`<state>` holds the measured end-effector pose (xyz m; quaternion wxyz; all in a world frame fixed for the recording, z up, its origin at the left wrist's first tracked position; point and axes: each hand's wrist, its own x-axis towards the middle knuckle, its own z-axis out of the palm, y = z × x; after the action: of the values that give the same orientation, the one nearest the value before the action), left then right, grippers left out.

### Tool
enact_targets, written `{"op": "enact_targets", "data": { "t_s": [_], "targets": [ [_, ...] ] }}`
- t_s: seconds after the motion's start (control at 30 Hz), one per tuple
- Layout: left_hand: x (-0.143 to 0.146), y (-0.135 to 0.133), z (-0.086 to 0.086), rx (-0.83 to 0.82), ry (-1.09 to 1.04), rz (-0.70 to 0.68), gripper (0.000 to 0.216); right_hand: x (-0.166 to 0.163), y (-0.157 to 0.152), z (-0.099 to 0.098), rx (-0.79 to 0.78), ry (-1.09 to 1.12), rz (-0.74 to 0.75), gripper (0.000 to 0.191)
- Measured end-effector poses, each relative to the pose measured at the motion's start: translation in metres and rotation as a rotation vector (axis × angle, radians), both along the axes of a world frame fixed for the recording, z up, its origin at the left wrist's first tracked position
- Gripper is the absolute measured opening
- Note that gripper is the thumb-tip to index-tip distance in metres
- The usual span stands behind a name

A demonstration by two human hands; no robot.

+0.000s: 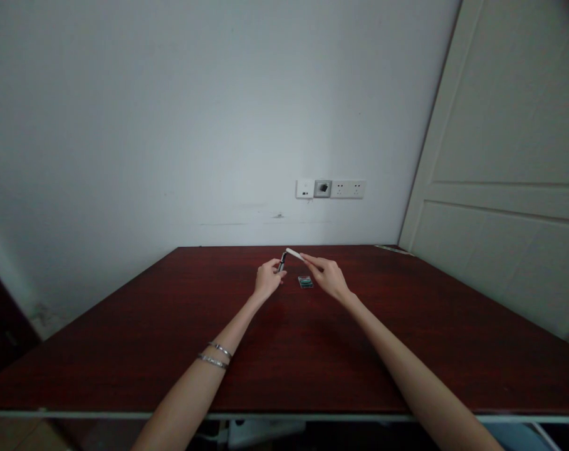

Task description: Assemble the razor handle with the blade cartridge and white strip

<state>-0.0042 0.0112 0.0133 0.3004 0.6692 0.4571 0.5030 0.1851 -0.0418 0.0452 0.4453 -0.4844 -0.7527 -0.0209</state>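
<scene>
Both my arms reach out over a dark red wooden table [125, 338]. My left hand [267, 279] is closed around a small dark object [282, 261] that sticks up from its fingers. My right hand [326, 275] pinches a slim white piece [294, 253] whose tip meets the dark object just above the table. The two hands are close together near the table's far middle. A small greenish box [306, 282] lies flat on the table between them, just under the right hand's fingers. Two thin bracelets [215, 355] circle my left forearm.
A white wall rises behind the table with a row of wall sockets [330, 188] above it. A pale door [505, 188] stands at the right. The table's near edge [284, 415] runs across the bottom of the view.
</scene>
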Motion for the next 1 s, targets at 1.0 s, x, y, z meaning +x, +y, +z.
{"op": "enact_targets", "data": {
  "t_s": [1.0],
  "targets": [
    [0.005, -0.008, 0.011, 0.172, -0.131, -0.148, 0.024, 0.017, 0.008, 0.004, -0.115, 0.353, 0.392, 0.034]
  ]
}}
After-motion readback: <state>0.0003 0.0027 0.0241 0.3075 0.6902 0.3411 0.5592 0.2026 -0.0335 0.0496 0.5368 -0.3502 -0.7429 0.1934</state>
